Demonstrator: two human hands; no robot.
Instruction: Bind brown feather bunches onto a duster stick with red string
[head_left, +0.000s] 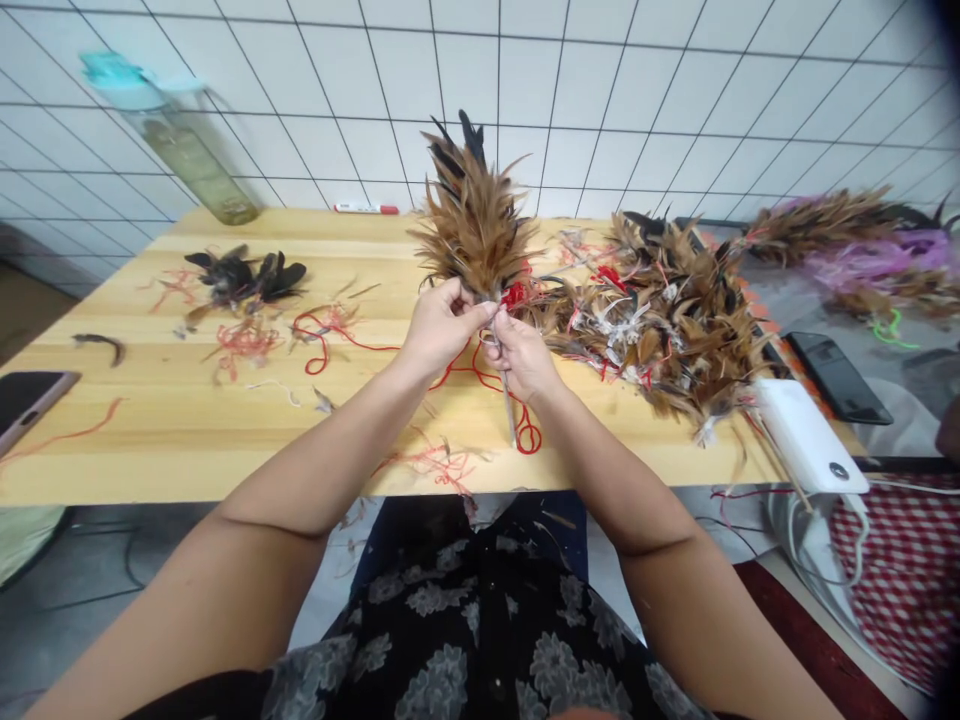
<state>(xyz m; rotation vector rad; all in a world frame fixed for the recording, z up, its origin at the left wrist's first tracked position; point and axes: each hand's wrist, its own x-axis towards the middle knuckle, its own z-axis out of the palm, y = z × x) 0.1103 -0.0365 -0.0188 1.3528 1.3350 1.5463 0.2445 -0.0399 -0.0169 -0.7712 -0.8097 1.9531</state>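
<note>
A feather duster (476, 225) with brown and black feathers points away from me over the wooden table. My left hand (448, 320) is closed around the base of its feathers, thumb on top. Just right of it, my right hand (519, 352) is closed in a pinch at the top of the thin stick handle (509, 410), its fingertips almost touching the left thumb. What lies between the right fingertips is too small to make out. Red yarn (491, 378) runs beneath both hands and loops near the stick's lower end.
A large heap of brown feather bunches (667, 310) lies to the right, beside a white power bank (810, 435) and a dark phone (838, 377). Black feathers (247, 275), red thread scraps (244, 340) and a water bottle (187, 160) are on the left. A marker (366, 209) lies by the tiled wall.
</note>
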